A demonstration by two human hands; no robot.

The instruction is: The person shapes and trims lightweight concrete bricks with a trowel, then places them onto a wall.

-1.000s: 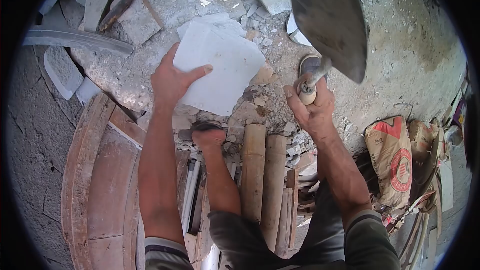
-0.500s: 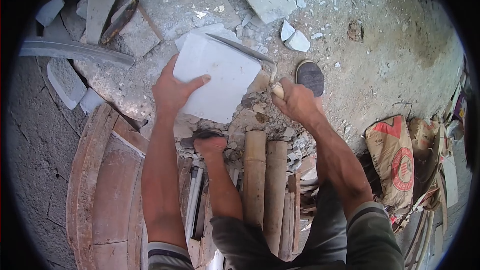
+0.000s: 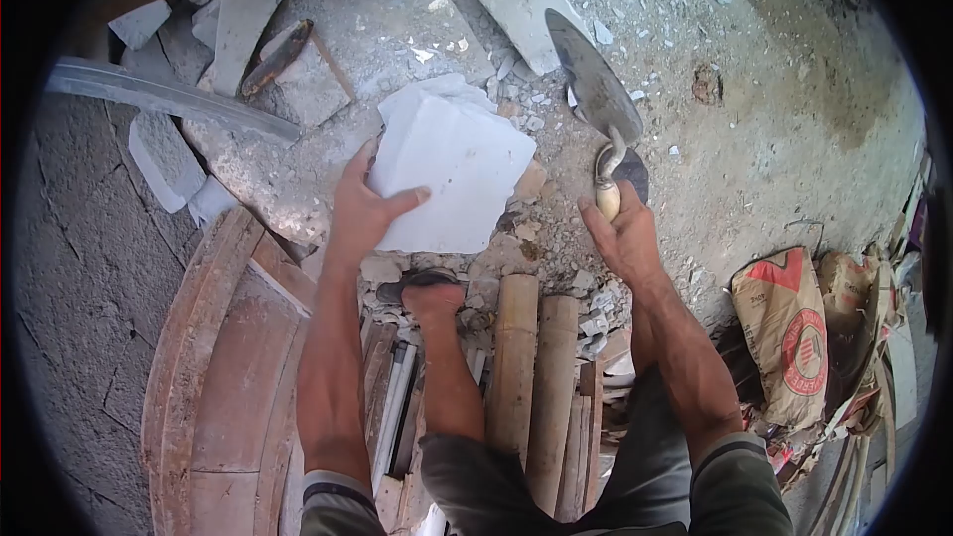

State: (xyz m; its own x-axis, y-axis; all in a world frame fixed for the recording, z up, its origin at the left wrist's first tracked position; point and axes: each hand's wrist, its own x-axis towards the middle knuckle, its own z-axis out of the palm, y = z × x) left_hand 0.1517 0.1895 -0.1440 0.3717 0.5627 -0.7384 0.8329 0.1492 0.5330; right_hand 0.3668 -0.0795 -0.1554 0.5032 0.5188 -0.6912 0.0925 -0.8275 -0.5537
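Note:
A white block point(image 3: 459, 175), flat-faced with a rough broken right edge, is tilted up over the rubble. My left hand point(image 3: 367, 208) grips its left side, thumb across the face; the other fingers are partly hidden behind it. My right hand point(image 3: 627, 240) is closed around the wooden handle of a trowel point(image 3: 599, 79). The trowel's grey metal blade points up and away, apart from the block. Behind the block's top edge shows another pale piece. My right shoe lies partly behind the trowel's neck and my right hand.
Bamboo poles point(image 3: 515, 367) and planks lie between my legs, beside a curved wooden form point(image 3: 233, 377). A pale slab point(image 3: 508, 0) and broken chunks lie ahead. Printed paper sacks point(image 3: 784, 333) sit at the right. A long grey bar point(image 3: 174, 94) crosses the left side.
The trowel has left the block's top edge and swung right, its blade now pointing up and away. My left hand still holds the block; the whole view has shifted slightly.

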